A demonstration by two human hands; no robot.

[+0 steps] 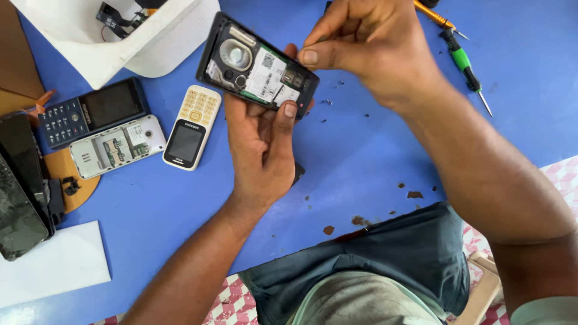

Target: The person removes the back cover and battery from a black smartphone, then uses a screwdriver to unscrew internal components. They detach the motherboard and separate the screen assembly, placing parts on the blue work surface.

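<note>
An opened black phone (257, 65), its back cover off and its inner parts exposed, is held above the blue tabletop (361, 144) by the left hand (262, 147). It is gripped from below, with the thumb pressed on the near long edge and the fingers wrapped under the far side. The phone is tilted, its upper end toward the white tray (90, 42) and its lower end toward the right hand (367, 45). The right hand is closed in a pinch at the phone's lower corner, thumb and forefinger brought together on the edge there; whether anything small is pinched between them cannot be told.

To the left of the held phone, a white keypad phone (191, 126) is laid face up on the tabletop, just beside a silver phone body (117, 146) with its back open. A dark blue keypad phone (90, 111) is touching the silver one along its upper edge. At the left edge, black phones with broken screens (21, 192) are stacked, and a white sheet (51, 265) is laid near the front corner.

Beyond the right hand, a green-handled screwdriver (466, 69) and an orange-handled tool (436, 17) are lying well apart from the phones. Small dark specks (414, 194) are scattered on the tabletop. The widest bare stretch of blue is seen between the two forearms and to the right, toward the far corner.
</note>
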